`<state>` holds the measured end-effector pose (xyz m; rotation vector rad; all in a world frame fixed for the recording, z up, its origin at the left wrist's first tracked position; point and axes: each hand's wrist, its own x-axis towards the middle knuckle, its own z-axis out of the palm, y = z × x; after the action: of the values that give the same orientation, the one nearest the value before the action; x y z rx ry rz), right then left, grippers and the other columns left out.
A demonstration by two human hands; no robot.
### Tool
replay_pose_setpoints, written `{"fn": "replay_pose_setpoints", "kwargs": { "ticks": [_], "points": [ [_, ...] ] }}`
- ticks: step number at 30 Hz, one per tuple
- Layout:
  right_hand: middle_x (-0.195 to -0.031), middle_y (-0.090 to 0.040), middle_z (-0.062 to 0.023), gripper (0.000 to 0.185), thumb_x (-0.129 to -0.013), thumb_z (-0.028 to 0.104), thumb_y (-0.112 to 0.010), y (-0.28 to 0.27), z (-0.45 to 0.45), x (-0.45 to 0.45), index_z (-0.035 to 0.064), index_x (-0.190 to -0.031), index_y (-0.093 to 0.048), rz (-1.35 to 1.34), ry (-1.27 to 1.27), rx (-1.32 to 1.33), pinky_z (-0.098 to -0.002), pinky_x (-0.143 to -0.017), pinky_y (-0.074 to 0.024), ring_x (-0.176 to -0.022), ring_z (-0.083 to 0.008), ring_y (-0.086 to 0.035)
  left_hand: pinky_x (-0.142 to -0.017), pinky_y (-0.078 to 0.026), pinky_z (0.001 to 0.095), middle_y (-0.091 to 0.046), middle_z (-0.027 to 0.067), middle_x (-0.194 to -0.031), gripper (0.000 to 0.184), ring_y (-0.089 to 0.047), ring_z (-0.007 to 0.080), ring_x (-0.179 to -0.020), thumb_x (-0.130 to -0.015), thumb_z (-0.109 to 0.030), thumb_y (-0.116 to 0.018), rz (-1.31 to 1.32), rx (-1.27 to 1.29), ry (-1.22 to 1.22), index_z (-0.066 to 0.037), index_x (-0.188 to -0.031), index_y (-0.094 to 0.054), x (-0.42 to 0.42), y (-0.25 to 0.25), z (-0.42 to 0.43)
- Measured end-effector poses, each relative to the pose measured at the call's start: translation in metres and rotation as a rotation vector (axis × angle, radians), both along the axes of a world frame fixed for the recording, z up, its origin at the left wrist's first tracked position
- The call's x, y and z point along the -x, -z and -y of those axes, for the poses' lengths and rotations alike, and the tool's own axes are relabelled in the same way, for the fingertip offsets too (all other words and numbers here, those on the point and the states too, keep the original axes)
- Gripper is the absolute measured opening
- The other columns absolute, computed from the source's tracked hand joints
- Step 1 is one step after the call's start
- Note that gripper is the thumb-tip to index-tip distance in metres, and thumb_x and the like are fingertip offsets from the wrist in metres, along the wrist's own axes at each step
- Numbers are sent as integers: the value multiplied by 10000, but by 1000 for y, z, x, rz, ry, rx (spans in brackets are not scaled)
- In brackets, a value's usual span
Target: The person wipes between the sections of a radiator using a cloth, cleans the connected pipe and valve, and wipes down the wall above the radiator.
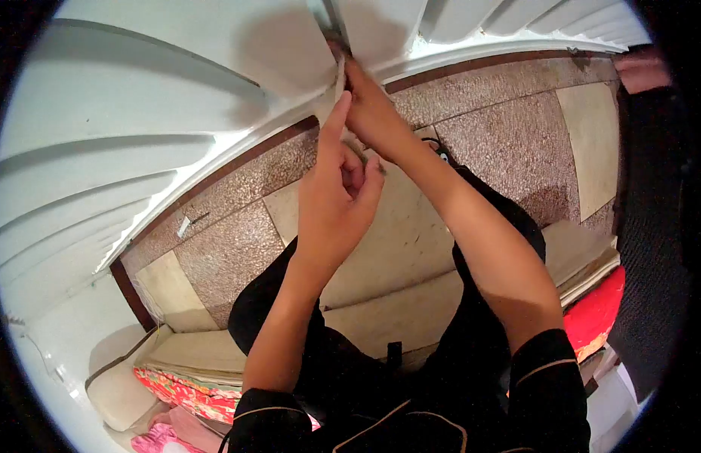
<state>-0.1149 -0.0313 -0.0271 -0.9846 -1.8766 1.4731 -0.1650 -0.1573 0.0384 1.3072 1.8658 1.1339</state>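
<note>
The right hand (373,113) is raised against the white ribbed panel (139,177), close to a dark upright groove (325,19); its fingers are bunched, but whether they are clamped on the thin pale strip (340,75) alongside cannot be told. That strip stands roughly upright at the panel's lower edge, between the right hand and the left index fingertip. The left hand (331,196) has its index finger extended toward the strip, touching or nearly so; the other fingers curl inward with the thumb apart from the index, and blur hides whether they hold anything. In this inspector's judgement, the strip could bend or slip if support is loose or the two hands press unevenly, and a fingertip could be scraped if forced against the groove's edge. As to containers, none can be identified, so no contents are recorded. A small white item (184,226) lies on the speckled floor covering (233,249); folded pale padding (199,351) and red floral fabric (188,392) are near the person's legs.
</note>
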Motion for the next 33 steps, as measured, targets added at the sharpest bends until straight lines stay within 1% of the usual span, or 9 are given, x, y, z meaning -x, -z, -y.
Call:
{"fn": "replay_pose_setpoints", "kwargs": {
  "ticks": [3, 5, 11, 14, 17, 23, 26, 28, 33],
  "points": [
    [-1414, -441, -268, 781, -824, 136, -639, 9, -5, 5, 67, -1503, -260, -91, -9, -13, -403, -1077, -357, -1312, -399, -439, -541, -400, 239, -436, 4, -625, 728, -458, 95, -550, -855, -6, -622, 35, 24, 12, -118, -1502, -306, 1, 2, 3],
    [-1265, -556, -289, 737, -832, 109, -607, 12, -9, 6, 44, -1485, -272, -9, -6, -283, -439, -989, -442, -1174, -450, -542, -546, -373, 207, -421, -33, -630, 728, -421, 49, -565, -858, 7, -614, 70, 23, 8, -129, -1504, -310, 1, 4, 4],
    [-902, -652, -289, 751, -803, 1, -537, -31, 3, -14, 52, -1489, -236, 402, -51, -425, -515, -731, -516, -841, -495, -621, -552, -423, 243, -474, -2, -627, 760, -500, 86, -564, -845, -18, -620, 37, 94, 32, -134, -1511, -273, 5, 6, 0],
    [-979, -643, -277, 776, -774, 19, -602, -29, 13, -12, 33, -1467, -251, 566, -73, -315, -528, -767, -512, -925, -460, -627, -561, -447, 266, -495, 16, -631, 784, -536, 109, -580, -837, -26, -619, -27, 136, 33, -133, -1516, -241, 4, 3, -2],
    [-1064, -602, -314, 826, -763, -24, -550, 3, 0, -12, 89, -1510, -217, 68, -28, -493, -492, -622, -534, -745, -417, -656, -565, -452, 279, -500, 22, -636, 800, -544, 120, -592, -820, -28, -630, 16, 135, 16, -111, -1510, -234, 5, 6, -2],
    [-1156, -583, -211, 873, -730, -1, -585, 13, -10, 0, 100, -1517, -219, -70, -99, 33, -402, -703, -539, -827, -286, -652, -573, -405, 254, -474, 13, -631, 691, -461, 107, -561, -854, -55, -625, -18, -3, -115, -67, -1460, -294, 13, 10, -5],
    [-1085, -600, -216, 888, -718, 23, -605, 25, -5, 13, 104, -1515, -222, -123, 13, -180, -417, -756, -527, -841, -319, -649, -581, -384, 240, -448, 6, -618, 550, -420, 92, -563, -881, -73, -617, 46, 90, -197, -50, -1378, -381, 16, 6, -8],
    [-1012, -613, -241, 906, -708, 49, -644, 0, -5, 6, 100, -1509, -222, 69, -12, -44, -455, -765, -524, -857, -372, -647, -528, -432, 328, -489, 55, -621, 464, -517, 176, -543, -827, -83, -647, -90, 108, -189, -24, -1247, -460, 20, 11, -10],
    [-990, -639, -268, 942, -698, 45, -674, -21, -5, -10, 67, -1504, -186, 372, -82, -396, -472, -744, -527, -890, -428, -638, -513, -421, 358, -506, 83, -602, 299, -523, 204, -525, -831, -86, -630, -156, 47, -177, -12, -1108, -542, 27, 26, -14]
  ]
}}
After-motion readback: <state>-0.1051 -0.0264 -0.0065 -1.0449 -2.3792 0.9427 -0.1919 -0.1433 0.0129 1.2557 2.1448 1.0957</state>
